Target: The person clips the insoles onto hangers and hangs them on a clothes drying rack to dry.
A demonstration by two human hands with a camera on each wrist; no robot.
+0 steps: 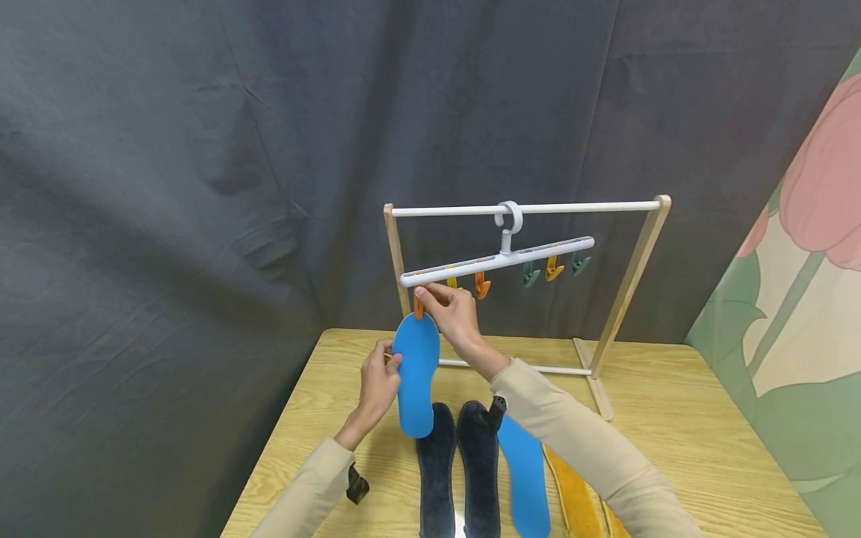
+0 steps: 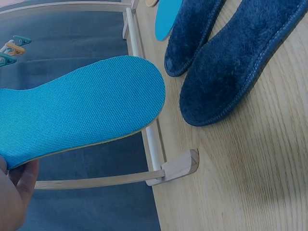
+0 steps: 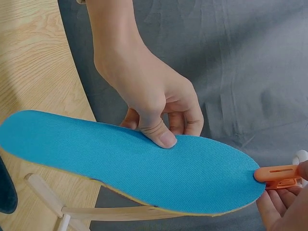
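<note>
A blue insole (image 1: 417, 377) hangs upright below the left end of a white clip hanger (image 1: 501, 261). My left hand (image 1: 380, 379) pinches its left edge between thumb and fingers, the thumb lying on the blue face in the right wrist view. At the insole's upper tip, my right hand (image 1: 452, 314) pinches an orange clip (image 3: 276, 174), whose jaws overlap the tip. The hanger tilts down to the left, with its hook (image 1: 511, 217) over the rack's top bar (image 1: 592, 207). More clips, such as a yellow clip (image 1: 554, 268), dangle along it without anything in them.
The wooden rack (image 1: 628, 288) stands at the back of the table (image 1: 673, 448). In front lie two dark fuzzy insoles (image 1: 437, 471), another blue insole (image 1: 528, 478) and yellow insoles (image 1: 572, 493), partly under my right sleeve. A grey curtain (image 1: 202, 187) hangs behind.
</note>
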